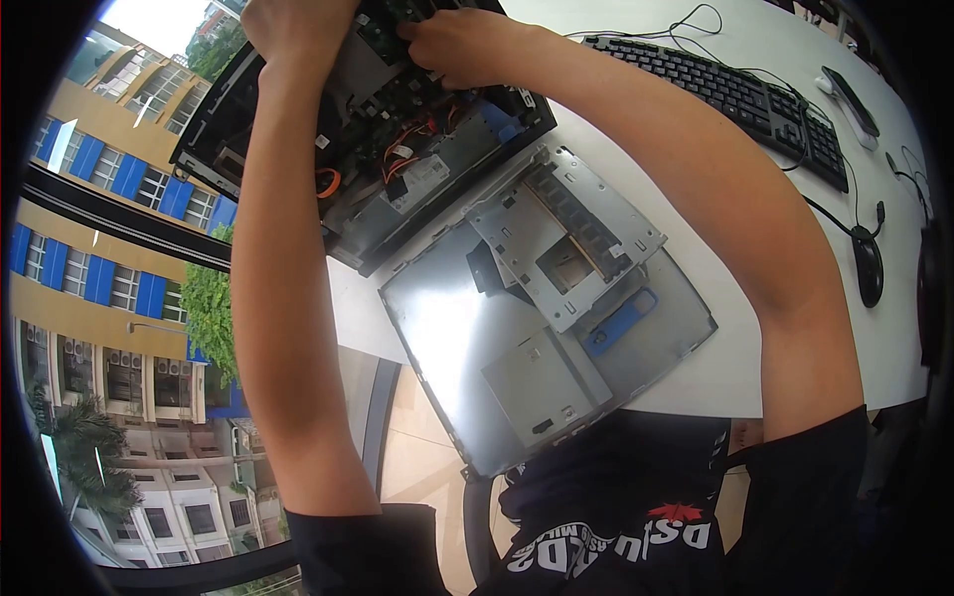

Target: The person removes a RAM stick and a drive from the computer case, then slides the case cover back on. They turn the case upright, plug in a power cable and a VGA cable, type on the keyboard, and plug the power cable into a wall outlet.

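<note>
An opened desktop computer case [397,169] lies on the white table [755,338], its orange and red cables and metal frame exposed. My left hand [293,25] grips the case's far left edge at the top of the view. My right hand [462,45] reaches into the case interior, fingers curled on a part I cannot make out. Nearer to me lies the removed grey side panel [467,348]. On it rests a metal drive bracket [566,233] with a blue latch [618,323].
A black keyboard [735,94] sits at the back right, with a black mouse [869,263] and cables beside it. A phone-like device [850,99] lies behind the keyboard. A window on the left shows buildings and trees outside. The table edge runs close to my torso.
</note>
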`<state>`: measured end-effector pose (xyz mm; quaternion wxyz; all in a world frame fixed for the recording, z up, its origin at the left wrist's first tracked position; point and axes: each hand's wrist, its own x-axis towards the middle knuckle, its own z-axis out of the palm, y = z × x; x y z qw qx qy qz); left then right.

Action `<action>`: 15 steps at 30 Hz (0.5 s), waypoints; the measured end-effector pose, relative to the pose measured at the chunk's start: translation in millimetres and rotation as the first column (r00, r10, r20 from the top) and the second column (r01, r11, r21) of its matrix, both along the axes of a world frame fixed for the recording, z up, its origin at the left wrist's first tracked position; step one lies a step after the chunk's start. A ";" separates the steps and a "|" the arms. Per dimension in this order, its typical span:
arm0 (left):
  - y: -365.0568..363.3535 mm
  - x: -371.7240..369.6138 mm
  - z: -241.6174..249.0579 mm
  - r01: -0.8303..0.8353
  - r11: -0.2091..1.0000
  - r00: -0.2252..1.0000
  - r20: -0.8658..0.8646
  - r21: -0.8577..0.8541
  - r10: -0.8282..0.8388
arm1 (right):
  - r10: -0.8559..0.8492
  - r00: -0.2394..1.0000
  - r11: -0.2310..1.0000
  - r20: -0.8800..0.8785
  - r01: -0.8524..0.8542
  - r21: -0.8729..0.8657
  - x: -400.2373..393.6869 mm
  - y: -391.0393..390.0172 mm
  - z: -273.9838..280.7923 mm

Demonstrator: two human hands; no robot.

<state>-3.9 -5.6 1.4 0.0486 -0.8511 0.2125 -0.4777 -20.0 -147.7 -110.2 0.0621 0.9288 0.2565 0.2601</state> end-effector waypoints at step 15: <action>10.8 4.9 -7.1 0.125 0.992 0.986 0.107 0.036 -0.128 | 0.079 0.984 0.995 0.159 -0.087 0.041 3.2 -6.5 -19.1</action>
